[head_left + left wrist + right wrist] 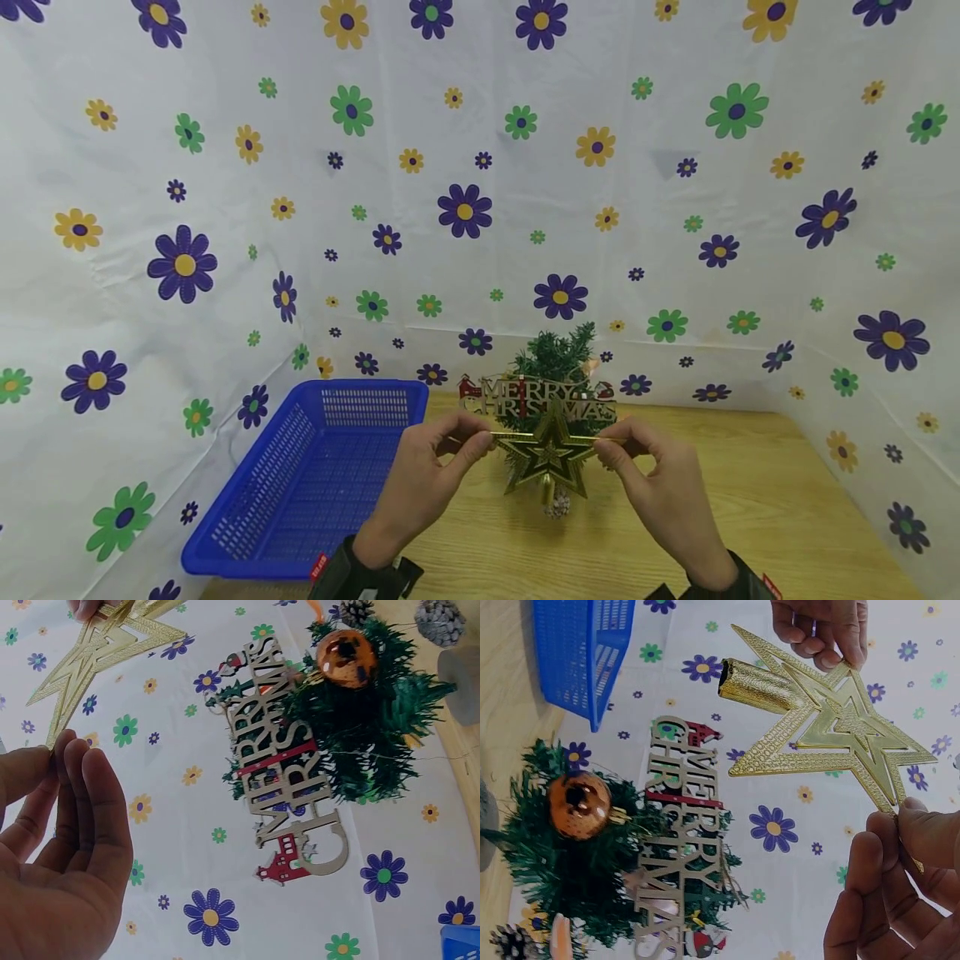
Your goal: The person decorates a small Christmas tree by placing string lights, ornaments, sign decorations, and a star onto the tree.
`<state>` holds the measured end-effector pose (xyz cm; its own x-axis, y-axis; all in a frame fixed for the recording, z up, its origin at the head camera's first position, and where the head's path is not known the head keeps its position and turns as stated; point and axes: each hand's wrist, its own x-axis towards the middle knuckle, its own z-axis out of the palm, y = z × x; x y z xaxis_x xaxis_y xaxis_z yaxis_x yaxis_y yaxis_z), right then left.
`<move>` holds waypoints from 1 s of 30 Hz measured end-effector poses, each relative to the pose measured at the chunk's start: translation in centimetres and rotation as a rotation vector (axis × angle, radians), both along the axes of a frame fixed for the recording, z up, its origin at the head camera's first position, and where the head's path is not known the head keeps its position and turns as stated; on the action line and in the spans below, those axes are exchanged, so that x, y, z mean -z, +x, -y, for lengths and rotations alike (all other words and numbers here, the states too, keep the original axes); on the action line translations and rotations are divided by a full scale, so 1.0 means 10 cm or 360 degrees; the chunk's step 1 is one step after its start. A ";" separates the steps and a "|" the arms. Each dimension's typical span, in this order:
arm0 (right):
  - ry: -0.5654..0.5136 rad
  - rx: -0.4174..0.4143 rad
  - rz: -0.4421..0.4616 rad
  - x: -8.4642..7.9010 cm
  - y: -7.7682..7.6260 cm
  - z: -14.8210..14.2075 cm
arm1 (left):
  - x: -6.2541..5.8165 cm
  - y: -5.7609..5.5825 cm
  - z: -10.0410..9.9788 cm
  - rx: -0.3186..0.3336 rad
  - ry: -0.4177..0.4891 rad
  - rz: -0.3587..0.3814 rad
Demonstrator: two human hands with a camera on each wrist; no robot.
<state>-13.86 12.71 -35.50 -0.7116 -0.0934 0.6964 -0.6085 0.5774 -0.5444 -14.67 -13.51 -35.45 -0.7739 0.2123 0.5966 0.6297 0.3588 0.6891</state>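
Note:
A gold star tree topper [550, 454] is held up between both hands, its hollow socket [757, 686] pointing downward in the head view. My left hand [429, 475] pinches one side point of the star between thumb and fingers. On the opposite point, the thumb and fingers of my right hand [663, 492] pinch in the same way. Behind the star stands a small green Christmas tree [555, 354], partly hidden by it. A "Merry Christmas" sign [281, 757] hangs on the tree, near a copper-coloured ball ornament [580, 804].
To the left on the wooden table [750, 483] sits a blue plastic basket [315, 483]. Pine cones [441, 621] show around the tree's lower part. A white curtain with printed flowers [465, 208] encloses the back and sides.

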 end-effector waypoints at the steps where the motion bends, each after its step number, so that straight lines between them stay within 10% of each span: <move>1: 0.0013 0.0009 -0.0015 -0.03 -0.02 0.00 | -0.03 -0.02 0.00 -0.0001 -0.0008 -0.0016; 21: 0.0239 -0.0012 -0.0216 -0.89 -0.73 0.03 | -0.84 -0.77 0.05 -0.0140 -0.0214 -0.0224; 30: 0.0318 0.0069 -0.0170 -1.06 -1.12 0.05 | -0.98 -1.18 0.00 -0.0186 -0.0254 -0.0147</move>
<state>-25.09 12.22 -24.92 -0.6413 -0.2081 0.7385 -0.6288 0.6941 -0.3504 -26.51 -13.52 -25.65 -0.7423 0.2219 0.6322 0.6353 0.5330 0.5588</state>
